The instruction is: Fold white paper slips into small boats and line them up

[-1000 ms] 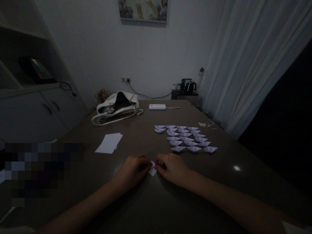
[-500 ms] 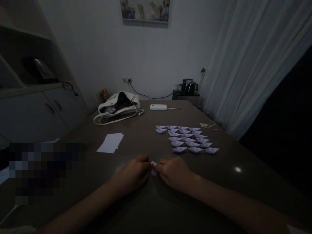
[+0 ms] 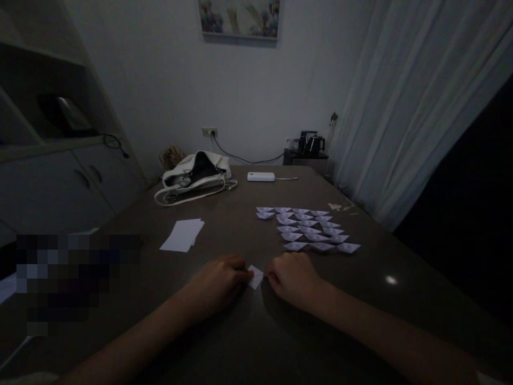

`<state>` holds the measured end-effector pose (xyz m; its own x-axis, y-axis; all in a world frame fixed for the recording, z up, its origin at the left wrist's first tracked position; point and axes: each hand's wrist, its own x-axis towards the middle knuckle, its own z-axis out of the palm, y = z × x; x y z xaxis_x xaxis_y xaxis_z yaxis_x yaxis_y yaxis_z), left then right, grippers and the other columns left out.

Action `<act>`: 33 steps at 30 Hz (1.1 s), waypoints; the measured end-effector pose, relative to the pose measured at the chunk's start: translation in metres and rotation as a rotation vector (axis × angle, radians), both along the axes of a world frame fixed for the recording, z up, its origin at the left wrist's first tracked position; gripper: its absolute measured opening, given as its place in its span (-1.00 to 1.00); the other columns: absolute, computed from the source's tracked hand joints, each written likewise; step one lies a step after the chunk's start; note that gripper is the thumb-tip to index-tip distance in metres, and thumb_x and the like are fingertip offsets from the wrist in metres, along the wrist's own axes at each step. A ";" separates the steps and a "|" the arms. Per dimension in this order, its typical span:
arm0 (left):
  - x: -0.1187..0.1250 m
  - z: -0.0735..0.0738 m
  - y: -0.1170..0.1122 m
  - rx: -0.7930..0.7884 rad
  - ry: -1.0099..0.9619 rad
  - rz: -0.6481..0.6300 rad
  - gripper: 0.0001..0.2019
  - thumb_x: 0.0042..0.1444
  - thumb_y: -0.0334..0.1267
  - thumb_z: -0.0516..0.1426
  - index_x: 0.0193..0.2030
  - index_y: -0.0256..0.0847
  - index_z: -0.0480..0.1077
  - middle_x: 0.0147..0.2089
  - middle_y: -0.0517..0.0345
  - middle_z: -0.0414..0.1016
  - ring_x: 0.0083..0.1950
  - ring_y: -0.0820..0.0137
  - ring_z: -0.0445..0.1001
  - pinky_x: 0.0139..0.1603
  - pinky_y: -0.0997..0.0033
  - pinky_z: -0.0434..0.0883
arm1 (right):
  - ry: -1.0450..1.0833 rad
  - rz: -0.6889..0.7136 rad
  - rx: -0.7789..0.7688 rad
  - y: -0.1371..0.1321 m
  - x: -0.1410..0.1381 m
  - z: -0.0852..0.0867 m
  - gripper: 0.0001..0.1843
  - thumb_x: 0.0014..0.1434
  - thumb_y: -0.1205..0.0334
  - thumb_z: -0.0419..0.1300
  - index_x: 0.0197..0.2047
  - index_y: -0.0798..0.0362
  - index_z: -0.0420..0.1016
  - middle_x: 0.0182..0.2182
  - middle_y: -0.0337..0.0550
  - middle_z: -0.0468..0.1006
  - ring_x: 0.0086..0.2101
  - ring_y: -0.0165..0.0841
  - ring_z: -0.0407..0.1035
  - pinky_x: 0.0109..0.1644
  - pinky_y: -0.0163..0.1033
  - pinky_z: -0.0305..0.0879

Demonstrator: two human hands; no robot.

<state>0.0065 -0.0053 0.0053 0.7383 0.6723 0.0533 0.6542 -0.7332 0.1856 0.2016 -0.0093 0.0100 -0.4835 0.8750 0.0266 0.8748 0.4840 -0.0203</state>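
A small folded piece of white paper (image 3: 255, 278) lies between my hands near the front of the table, a diamond-like shape with creases showing. My left hand (image 3: 225, 278) pinches its left side, thumb on top. At the paper's right corner, my right hand (image 3: 294, 278) is closed, its fingertips on the tip. Beyond my right hand, several folded paper boats (image 3: 310, 231) stand in rough rows. To the far left of the folded piece is a small stack of flat white paper sheets (image 3: 182, 235).
A white handbag (image 3: 196, 176) rests at the back left of the brown table (image 3: 224, 214). Near the far edge lies a white power bank (image 3: 261, 177) with a short cable. Paper scraps (image 3: 340, 206) are on the right. A blurred-out patch covers the left edge.
My right hand has shifted slightly right, from the middle of the folded paper to its right corner. More of the paper now shows between my hands.
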 end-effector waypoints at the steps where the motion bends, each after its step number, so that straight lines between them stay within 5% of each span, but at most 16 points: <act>1: 0.000 0.001 0.000 0.003 0.004 -0.012 -0.69 0.17 -0.48 -0.02 -0.09 -0.19 0.49 -0.21 -0.01 0.49 -0.18 0.25 0.46 -0.20 0.34 0.35 | 0.005 0.020 0.002 0.000 0.001 -0.001 -0.74 0.15 0.28 0.06 -0.38 0.08 0.58 -0.46 0.00 0.61 -0.42 -0.18 0.50 -0.43 -0.25 0.21; 13: -0.010 -0.002 0.012 -0.131 -0.119 0.059 -0.74 0.17 -0.44 0.03 -0.19 -0.17 0.54 -0.11 0.04 0.49 -0.15 0.32 0.46 -0.18 0.41 0.34 | -0.049 0.081 0.011 0.000 0.002 0.001 -0.74 0.18 0.29 0.05 -0.32 0.11 0.57 -0.41 0.04 0.61 -0.39 -0.18 0.51 -0.40 -0.25 0.25; 24: -0.013 0.003 0.011 -0.018 -0.037 -0.011 -0.76 0.16 -0.44 0.06 -0.25 -0.11 0.54 -0.29 0.11 0.44 -0.18 0.31 0.37 -0.25 0.40 0.23 | 0.009 0.220 0.005 -0.013 -0.008 -0.003 -0.70 0.21 0.32 0.00 -0.07 0.04 0.47 -0.33 -0.03 0.61 -0.35 -0.20 0.51 -0.39 -0.24 0.27; 33: -0.019 0.010 0.013 -0.011 -0.024 -0.089 -0.74 0.07 -0.51 0.09 -0.29 -0.09 0.54 -0.32 0.16 0.46 -0.21 0.32 0.39 -0.21 0.34 0.20 | -0.012 0.144 -0.053 -0.008 -0.011 0.001 -0.69 0.16 0.31 0.04 -0.14 -0.03 0.57 -0.41 -0.02 0.62 -0.39 -0.14 0.52 -0.43 -0.22 0.25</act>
